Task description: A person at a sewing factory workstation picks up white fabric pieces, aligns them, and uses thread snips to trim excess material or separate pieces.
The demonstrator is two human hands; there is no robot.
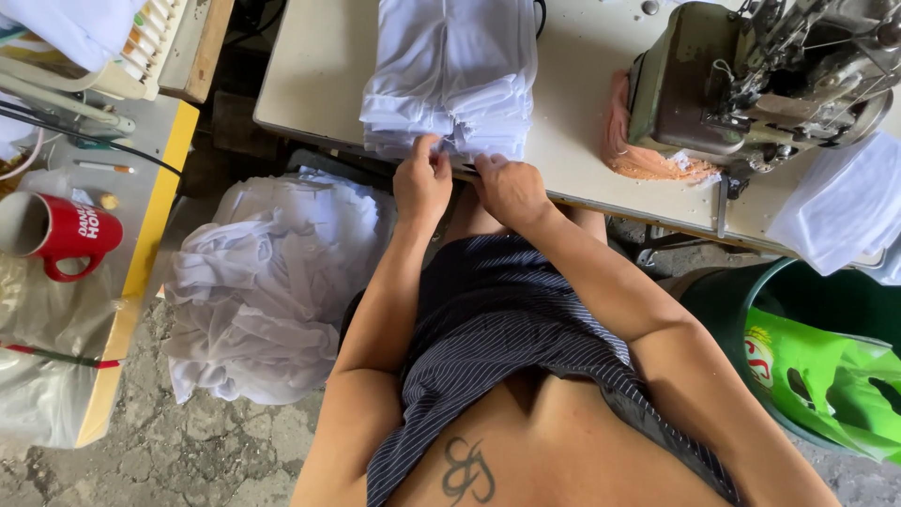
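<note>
At upper centre, my left hand and right hand pinched the folded white fabric stack's near edge, squaring its layers.

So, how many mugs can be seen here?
1: a red mug stands on the side table at the left, far from both hands. Others may be hidden.

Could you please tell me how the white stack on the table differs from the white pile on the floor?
The stack lies folded in neat, flat layers on the table; the pile lies crumpled and loose on the floor. Both hands, left hand and right hand, touch the stack's near edge; neither touches the pile. Both are white cloth.
</note>
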